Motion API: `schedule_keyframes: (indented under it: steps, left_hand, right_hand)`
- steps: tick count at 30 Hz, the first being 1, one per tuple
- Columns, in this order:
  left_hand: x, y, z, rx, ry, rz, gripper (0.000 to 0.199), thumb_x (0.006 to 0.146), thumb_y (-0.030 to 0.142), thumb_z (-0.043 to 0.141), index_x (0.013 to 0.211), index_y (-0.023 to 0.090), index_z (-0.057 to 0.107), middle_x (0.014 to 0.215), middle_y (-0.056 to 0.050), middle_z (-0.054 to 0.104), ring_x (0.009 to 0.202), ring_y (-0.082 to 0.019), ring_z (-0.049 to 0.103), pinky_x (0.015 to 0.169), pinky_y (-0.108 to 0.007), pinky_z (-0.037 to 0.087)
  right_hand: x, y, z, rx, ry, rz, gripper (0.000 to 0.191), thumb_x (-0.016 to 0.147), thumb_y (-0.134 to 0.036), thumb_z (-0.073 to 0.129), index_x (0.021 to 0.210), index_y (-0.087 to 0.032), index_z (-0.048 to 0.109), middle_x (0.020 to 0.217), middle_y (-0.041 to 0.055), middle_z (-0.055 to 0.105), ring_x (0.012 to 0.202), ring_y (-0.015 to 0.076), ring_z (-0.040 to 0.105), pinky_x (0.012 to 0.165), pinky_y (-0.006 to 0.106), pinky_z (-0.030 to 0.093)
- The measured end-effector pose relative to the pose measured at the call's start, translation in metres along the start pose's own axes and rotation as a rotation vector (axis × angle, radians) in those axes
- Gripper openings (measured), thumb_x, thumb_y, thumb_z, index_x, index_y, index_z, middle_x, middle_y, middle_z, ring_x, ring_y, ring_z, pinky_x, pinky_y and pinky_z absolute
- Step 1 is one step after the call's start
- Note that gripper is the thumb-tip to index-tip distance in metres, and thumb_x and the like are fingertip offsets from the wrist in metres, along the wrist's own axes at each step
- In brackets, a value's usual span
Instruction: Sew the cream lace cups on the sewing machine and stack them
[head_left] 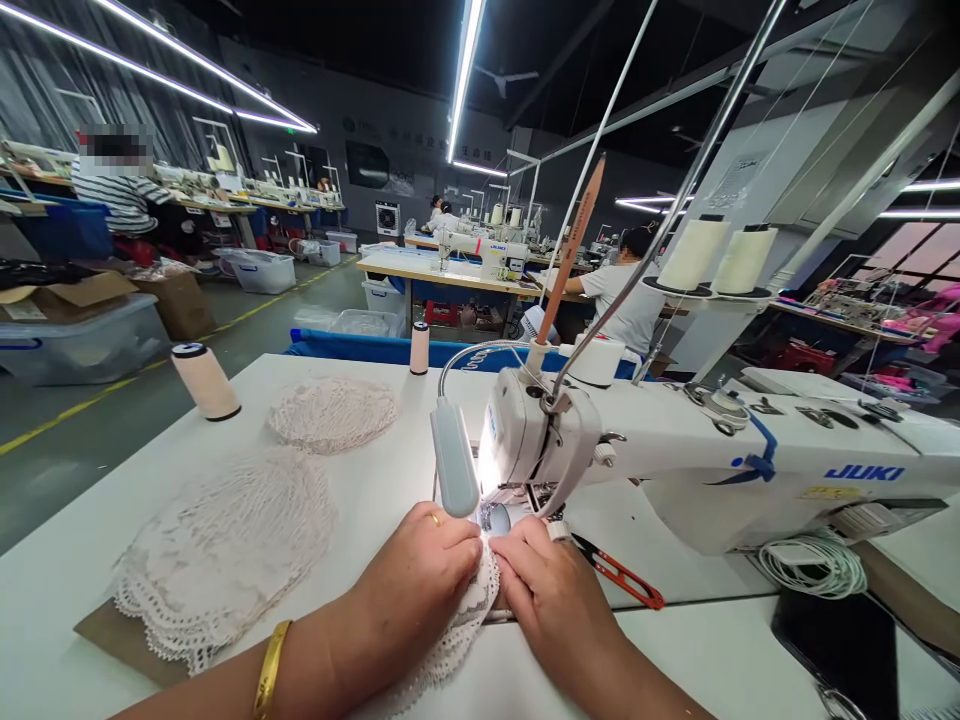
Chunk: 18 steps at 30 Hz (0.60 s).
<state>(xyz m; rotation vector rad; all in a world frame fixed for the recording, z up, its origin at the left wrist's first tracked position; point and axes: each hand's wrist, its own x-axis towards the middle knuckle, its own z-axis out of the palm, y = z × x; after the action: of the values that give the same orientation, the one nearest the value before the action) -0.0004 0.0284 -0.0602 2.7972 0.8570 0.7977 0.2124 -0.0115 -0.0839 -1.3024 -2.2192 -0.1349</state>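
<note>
- Our left hand [424,570] and right hand [559,595] pinch the lace piece [459,632] at the sewing machine [652,425].
- White bench [369,495] top shows between our left hand and the lace stack [232,540].
- Our lace piece looks pale, its holed, scalloped border trailing toward the front edge.

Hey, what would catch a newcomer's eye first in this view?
Probably the white JUKI sewing machine across the right, with the left hand and right hand guiding scalloped lace beside a glowing lamp. Next, perhaps, the brown pencil-like stick rising above the machine's head, and two lace stacks at left.
</note>
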Motion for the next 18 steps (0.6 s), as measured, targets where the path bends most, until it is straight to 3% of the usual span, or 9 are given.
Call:
schedule_keyframes:
  steps: [5, 13, 18]
  left_hand:
    - [0.0027, -0.0031, 0.0007, 0.02, 0.005, -0.008, 0.032, 0.105, 0.006, 0.044, 0.081, 0.019, 0.062, 0.089, -0.005, 0.074, 0.08, -0.021, 0.069, 0.067, -0.032, 0.044]
    - [0.0048, -0.0032, 0.0032, 0.086, 0.065, 0.019, 0.031, 0.096, 0.001, 0.048, 0.079, 0.018, 0.066, 0.104, -0.008, 0.082, 0.084, -0.024, 0.073, 0.067, -0.035, 0.041]
    - [0.0055, -0.0016, 0.0013, 0.111, 0.056, 0.013, 0.031, 0.095, 0.0, 0.047, 0.078, 0.019, 0.065, 0.098, -0.007, 0.081, 0.084, -0.024, 0.073, 0.067, -0.035, 0.039]
  right_hand:
    - [0.0033, 0.0007, -0.0008, -0.044, 0.043, -0.025, 0.037, 0.105, -0.007, 0.04, 0.106, -0.024, 0.072, 0.081, 0.0048, 0.069, 0.061, 0.022, 0.057, 0.063, 0.036, 0.041]
    - [0.0036, -0.0001, 0.0003, -0.059, 0.047, -0.009, 0.036, 0.104, -0.007, 0.04, 0.106, -0.023, 0.072, 0.083, 0.0056, 0.071, 0.058, 0.0221, 0.06, 0.062, 0.036, 0.043]
    - [0.0042, -0.0011, -0.0007, -0.048, 0.045, -0.001, 0.035, 0.106, -0.009, 0.041, 0.108, -0.024, 0.073, 0.082, 0.0047, 0.069, 0.056, 0.0213, 0.057, 0.062, 0.036, 0.043]
